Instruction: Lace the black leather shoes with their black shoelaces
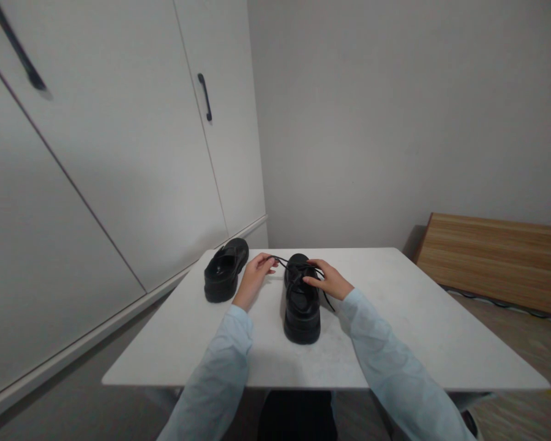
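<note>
A black lace-up shoe stands on the white table in front of me, its heel toward me. Left of this shoe, my left hand pinches one end of its black shoelace, drawn out sideways from the shoe. My right hand lies at the shoe's right side over the lacing, fingers bent around a part of the lace. A loose lace end hangs past that hand toward the tabletop. Farther left, a second black shoe rests on the table, apart from both hands.
The white table reaches toward a grey wall. White cabinet doors with dark handles rise at the left. A wood-grain panel leans or stands beyond the table's right side.
</note>
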`<state>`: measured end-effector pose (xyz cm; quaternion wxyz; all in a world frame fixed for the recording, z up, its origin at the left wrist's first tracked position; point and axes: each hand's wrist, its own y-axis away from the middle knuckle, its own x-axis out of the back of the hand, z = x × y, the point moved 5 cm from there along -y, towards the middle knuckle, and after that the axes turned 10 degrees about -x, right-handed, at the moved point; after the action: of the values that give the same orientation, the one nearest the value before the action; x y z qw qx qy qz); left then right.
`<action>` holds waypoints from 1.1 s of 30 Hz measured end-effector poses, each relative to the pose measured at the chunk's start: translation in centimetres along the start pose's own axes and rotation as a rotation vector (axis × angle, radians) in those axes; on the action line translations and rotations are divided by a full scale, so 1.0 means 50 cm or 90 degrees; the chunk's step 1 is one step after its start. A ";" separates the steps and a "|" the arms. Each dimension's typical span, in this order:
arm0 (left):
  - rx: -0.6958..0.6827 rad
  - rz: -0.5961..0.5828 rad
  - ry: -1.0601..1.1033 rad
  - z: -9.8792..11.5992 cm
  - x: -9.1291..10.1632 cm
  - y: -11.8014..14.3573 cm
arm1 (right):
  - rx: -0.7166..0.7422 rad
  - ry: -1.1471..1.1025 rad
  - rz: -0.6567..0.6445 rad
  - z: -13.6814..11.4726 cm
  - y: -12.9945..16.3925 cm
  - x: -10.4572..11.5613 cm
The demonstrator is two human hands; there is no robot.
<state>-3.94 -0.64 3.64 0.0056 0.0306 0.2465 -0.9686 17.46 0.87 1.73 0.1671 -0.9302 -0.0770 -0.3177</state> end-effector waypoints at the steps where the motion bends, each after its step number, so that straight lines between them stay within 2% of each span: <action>1: 0.000 0.009 0.012 0.000 0.001 0.000 | 0.000 -0.001 -0.001 0.000 0.000 0.000; 8: 0.002 0.045 0.124 -0.006 0.005 -0.001 | -0.009 -0.012 -0.005 0.000 0.002 0.001; 16: 0.001 0.034 0.191 0.010 -0.002 0.004 | -0.007 -0.011 -0.005 -0.001 0.003 0.003; 24: -0.030 0.059 0.183 0.011 0.001 0.001 | -0.005 -0.028 0.005 0.006 0.001 0.001; 33: -0.035 0.057 0.095 0.008 0.011 -0.002 | 0.005 -0.038 0.006 0.009 0.001 0.001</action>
<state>-4.49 -0.77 4.00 0.0312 0.1135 0.2712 -0.9553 17.77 0.99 1.40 0.1702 -0.9388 -0.0789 -0.2889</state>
